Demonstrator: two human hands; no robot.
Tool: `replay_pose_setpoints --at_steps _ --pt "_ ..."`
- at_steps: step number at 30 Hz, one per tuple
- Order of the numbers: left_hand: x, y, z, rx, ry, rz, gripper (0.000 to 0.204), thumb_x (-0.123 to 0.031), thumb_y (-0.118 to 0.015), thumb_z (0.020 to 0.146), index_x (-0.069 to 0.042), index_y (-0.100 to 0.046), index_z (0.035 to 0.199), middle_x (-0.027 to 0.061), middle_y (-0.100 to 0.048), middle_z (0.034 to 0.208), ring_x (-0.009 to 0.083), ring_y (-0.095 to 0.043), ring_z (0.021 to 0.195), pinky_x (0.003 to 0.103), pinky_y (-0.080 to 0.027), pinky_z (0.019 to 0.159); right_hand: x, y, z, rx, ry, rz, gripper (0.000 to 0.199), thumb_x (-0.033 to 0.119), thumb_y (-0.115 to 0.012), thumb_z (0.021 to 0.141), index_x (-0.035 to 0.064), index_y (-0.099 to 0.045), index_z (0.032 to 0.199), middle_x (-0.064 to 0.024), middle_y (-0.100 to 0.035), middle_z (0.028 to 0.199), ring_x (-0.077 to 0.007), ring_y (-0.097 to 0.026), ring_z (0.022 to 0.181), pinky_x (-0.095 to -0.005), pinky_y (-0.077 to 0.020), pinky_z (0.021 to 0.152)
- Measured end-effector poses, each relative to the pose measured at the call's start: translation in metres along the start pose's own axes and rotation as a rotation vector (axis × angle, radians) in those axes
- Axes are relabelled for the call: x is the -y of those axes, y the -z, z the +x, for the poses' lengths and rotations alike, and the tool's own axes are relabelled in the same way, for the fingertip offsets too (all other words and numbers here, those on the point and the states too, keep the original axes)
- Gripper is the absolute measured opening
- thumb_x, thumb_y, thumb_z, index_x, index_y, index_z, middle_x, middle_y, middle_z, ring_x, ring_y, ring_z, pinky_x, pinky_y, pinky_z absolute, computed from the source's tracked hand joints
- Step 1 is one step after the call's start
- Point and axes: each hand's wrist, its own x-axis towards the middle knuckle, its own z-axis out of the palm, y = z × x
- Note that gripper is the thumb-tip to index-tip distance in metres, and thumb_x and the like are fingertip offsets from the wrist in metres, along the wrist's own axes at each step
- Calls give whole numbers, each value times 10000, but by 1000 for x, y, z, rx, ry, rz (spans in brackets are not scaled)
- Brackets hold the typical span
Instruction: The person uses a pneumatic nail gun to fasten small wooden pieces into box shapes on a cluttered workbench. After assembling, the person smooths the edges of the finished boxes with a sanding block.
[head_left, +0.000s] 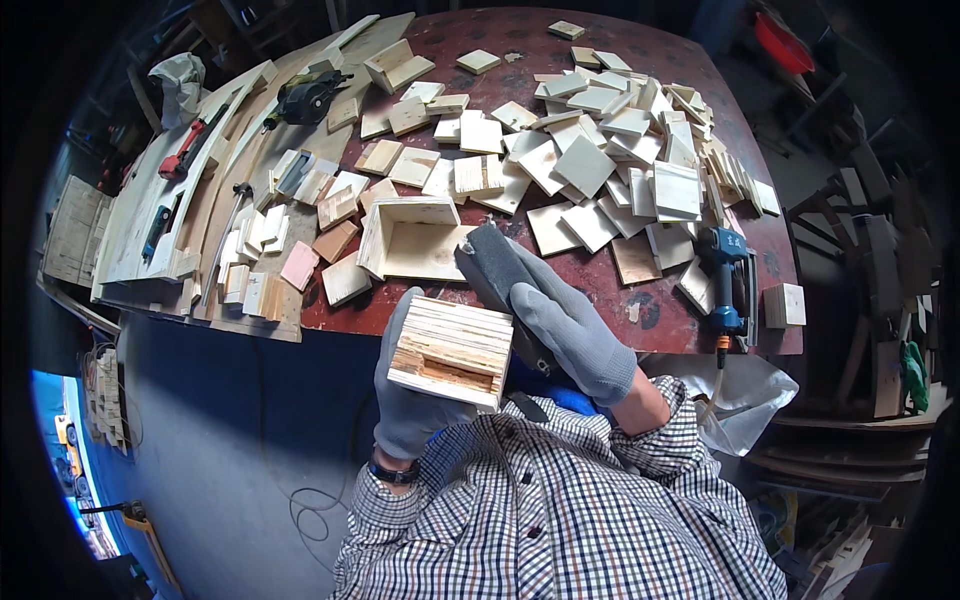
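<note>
My left hand (405,422), in a grey knit glove, grips a small plywood block (462,335) with striped layers and a rectangular slot in its face. The block is held in front of my chest, just off the table's front edge. My gloved right hand (578,325) is closed around a dark grey sanding block (488,262), which is tilted and close to the plywood block's upper right corner. Whether the two touch I cannot tell. Behind them, an open-sided wooden box (425,245) lies at the front of the table.
Square wooden pieces (585,165) are heaped on the red table (370,318). A blue air nailer (728,280) with a hose stands at the right edge. Boards at the left carry a dark power tool (310,98) and a red-handled tool (185,150). A plastic bag (755,390) hangs at the right.
</note>
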Motion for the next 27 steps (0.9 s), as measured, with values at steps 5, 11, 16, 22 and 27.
replay_pose_setpoints --at_steps 5,11,16,22,27 --pt "-14 11 5 -137 -354 607 1231 -493 -996 647 23 -344 1554 149 -537 1405 285 -556 1319 427 -514 1086 -12 -28 -34 -27 20 24 683 302 -508 1094 -8 -258 1650 -137 -511 1353 -218 -507 1304 -353 -371 1140" --pt "1 32 9 -246 4 -83 1244 -515 -968 664 41 -323 1572 171 -576 1417 272 -629 1263 398 -554 1061 2 -23 -12 -115 100 74 668 321 -499 1099 20 -277 1652 -123 -535 1309 -197 -566 1158 -336 -457 1054" --pt "25 19 -7 -205 -92 254 1305 -526 -980 657 10 -258 1603 165 -450 1538 289 -551 1363 428 -530 1106 11 -31 13 -100 201 -327 702 350 -513 1075 3 -281 1640 -212 -531 1254 -298 -501 1210 -391 -350 1141" --pt "4 46 6 -386 81 -149 1147 -508 -944 720 7 -345 1551 127 -561 1409 237 -587 1302 384 -523 1094 -4 -32 -31 60 100 -174 698 282 -541 1071 -16 -273 1642 -173 -444 1474 -248 -422 1377 -376 -291 1201" --pt "22 49 -24 -196 106 -105 757 -443 -826 831 -66 -448 1367 87 -570 1288 266 -585 1195 432 -517 1025 7 -22 21 -64 64 -271 691 345 -522 1084 22 -287 1648 -155 -484 1445 -213 -518 1270 -332 -401 1113"
